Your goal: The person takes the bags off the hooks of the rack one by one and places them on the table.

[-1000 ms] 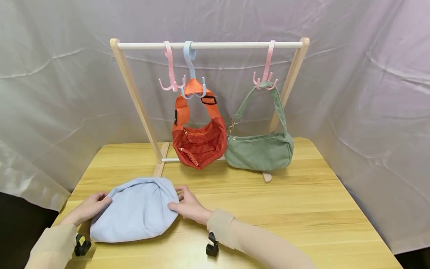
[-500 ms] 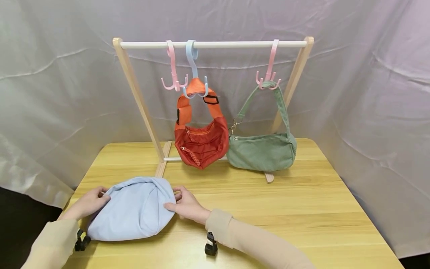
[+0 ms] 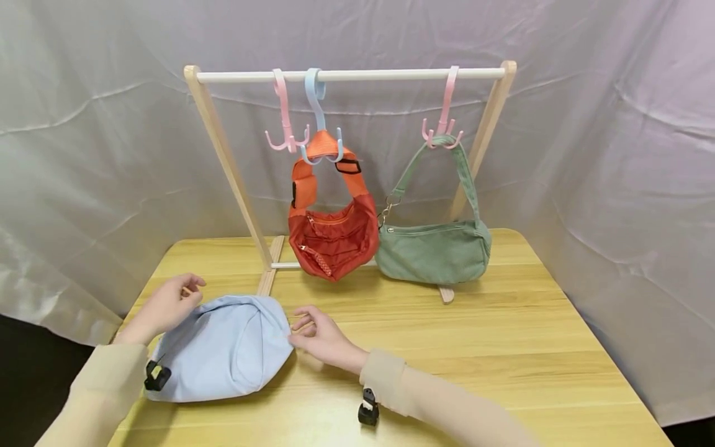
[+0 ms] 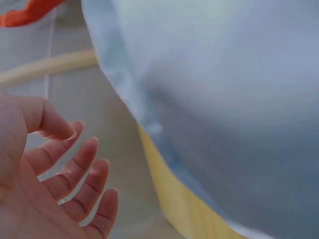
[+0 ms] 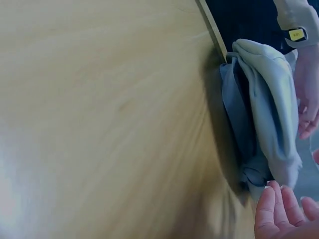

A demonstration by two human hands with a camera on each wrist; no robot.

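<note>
Light-blue bag [image 3: 229,351] lies near left on the table [image 3: 503,347]. I see the left hand [image 3: 167,305] relaxed and holding nothing by its far-left edge; the right hand [image 3: 323,340], fingers loosely bent, is at its right end, contact unclear to me. Far side, a red bag [image 3: 335,242] hangs left of a green bag [image 3: 432,253].

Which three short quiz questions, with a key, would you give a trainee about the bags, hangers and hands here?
1. Count: How many hangers hang from the rail?
2. Fill in: The red bag hangs from the ____ hanger.
3. True or false: The left hand is gripping the light blue bag.

Key:
1. Three.
2. Blue; the strap loops over the blue hanger.
3. False; the left hand holds nothing.
</note>
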